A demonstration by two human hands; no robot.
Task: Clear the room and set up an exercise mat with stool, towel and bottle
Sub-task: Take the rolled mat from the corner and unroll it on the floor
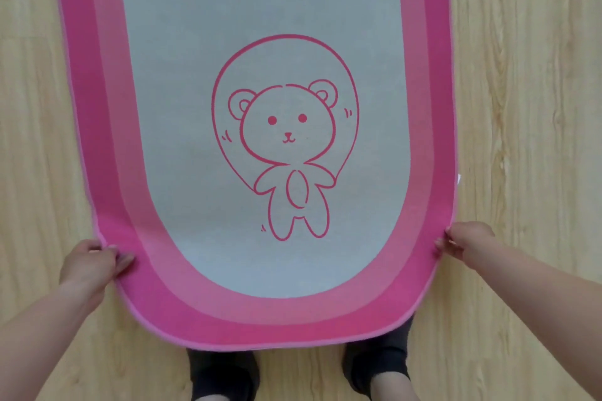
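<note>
Your left hand (93, 265) sits at about 8 o'clock in the view and your right hand (469, 242) at about 4 o'clock, each with its fingers (123, 260) curled and clamped on the pink border of the exercise mat (182, 172), one at either side of its rounded near end. The mat runs from 6 o'clock up to 12 o'clock over the wooden floor (521, 107), its grey centre showing a skipping bear and the word FITNESS, and its near edge hides part of your dark-clad legs (381, 365) at 6 o'clock
</note>
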